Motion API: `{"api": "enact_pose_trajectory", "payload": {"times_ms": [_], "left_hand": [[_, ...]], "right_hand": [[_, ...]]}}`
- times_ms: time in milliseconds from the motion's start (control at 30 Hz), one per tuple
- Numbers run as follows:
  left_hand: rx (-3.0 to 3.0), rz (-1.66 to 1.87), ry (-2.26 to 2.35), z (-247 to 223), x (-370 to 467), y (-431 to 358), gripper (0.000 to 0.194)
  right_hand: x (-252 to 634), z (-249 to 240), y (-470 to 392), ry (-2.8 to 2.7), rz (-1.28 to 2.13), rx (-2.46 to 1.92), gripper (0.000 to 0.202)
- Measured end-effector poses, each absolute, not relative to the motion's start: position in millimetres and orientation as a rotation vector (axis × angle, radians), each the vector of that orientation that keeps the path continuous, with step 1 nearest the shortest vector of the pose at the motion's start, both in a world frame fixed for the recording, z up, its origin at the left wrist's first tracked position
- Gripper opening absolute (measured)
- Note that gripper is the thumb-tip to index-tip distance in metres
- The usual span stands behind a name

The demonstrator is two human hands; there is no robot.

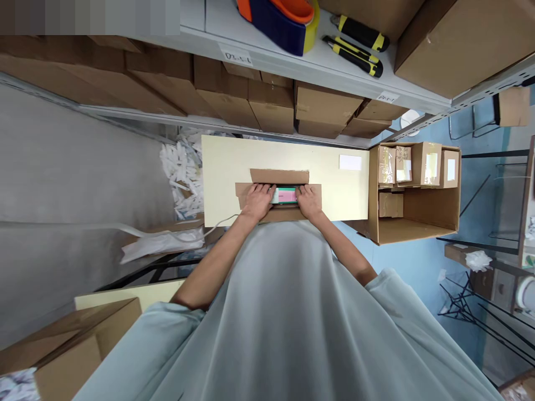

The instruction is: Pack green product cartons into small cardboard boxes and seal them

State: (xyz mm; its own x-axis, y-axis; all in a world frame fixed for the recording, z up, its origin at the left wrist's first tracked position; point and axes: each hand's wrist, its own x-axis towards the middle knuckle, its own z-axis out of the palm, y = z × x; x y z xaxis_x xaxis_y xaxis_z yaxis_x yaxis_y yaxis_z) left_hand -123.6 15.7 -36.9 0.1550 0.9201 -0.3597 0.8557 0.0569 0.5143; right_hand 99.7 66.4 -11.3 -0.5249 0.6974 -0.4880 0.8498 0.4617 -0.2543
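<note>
An open cardboard box (pixel 280 176) lies on the cream table in front of me, with its flaps folded outward. Inside it sits a small flat pack (pixel 286 195), pink and white with green edges. My left hand (pixel 259 199) is at the pack's left end, fingers bent over it and reaching into the carton. At the opposite end, my right hand (pixel 308 200) has its fingers curled down on the pack in the same way. The fingertips of both hands are partly hidden in the carton.
A large carton (pixel 430 228) holding several smaller boxes stands at the table's right end. A white label (pixel 350 162) lies on the tabletop (pixel 225 161). The shelf above bears a tape dispenser (pixel 284 28) and box cutters (pixel 355 55). White scraps (pixel 181 172) fill the left side.
</note>
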Motion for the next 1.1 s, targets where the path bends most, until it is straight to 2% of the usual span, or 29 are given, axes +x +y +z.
{"api": "enact_pose_trajectory", "payload": {"times_ms": [133, 200, 300, 400, 500, 600, 733, 900, 1100], "left_hand": [[1.690, 0.349, 1.869, -13, -142, -4, 0.057], [1.546, 0.469, 2.091, -6, -153, -16, 0.058], [1.162, 0.548, 2.398, -10, -164, -23, 0.064], [0.719, 0.624, 2.449, -26, -161, -18, 0.047], [0.428, 0.817, 2.383, -39, -150, -12, 0.023], [0.299, 0.985, 2.349, -44, -140, -11, 0.012], [0.346, 1.060, 2.353, -42, -130, -23, 0.014], [0.307, 1.141, 2.289, -39, -121, -53, 0.014], [0.205, 1.338, 2.186, -35, -137, -124, 0.018]], "right_hand": [[134, 4, 61, 2.551, -0.809, 1.496, 0.045], [158, 8, 56, 2.578, -0.862, 1.749, 0.042], [188, 4, 53, 2.415, -1.014, 2.163, 0.040], [200, -6, 55, 2.110, -1.342, 2.341, 0.040], [200, -15, 60, 1.952, -1.603, 2.332, 0.035], [195, -23, 64, 1.928, -1.679, 2.313, 0.031], [194, -30, 59, 1.951, -1.707, 2.304, 0.031], [203, -27, 37, 2.008, -1.722, 2.290, 0.042], [179, -12, 16, 2.221, -1.722, 2.123, 0.050]]}}
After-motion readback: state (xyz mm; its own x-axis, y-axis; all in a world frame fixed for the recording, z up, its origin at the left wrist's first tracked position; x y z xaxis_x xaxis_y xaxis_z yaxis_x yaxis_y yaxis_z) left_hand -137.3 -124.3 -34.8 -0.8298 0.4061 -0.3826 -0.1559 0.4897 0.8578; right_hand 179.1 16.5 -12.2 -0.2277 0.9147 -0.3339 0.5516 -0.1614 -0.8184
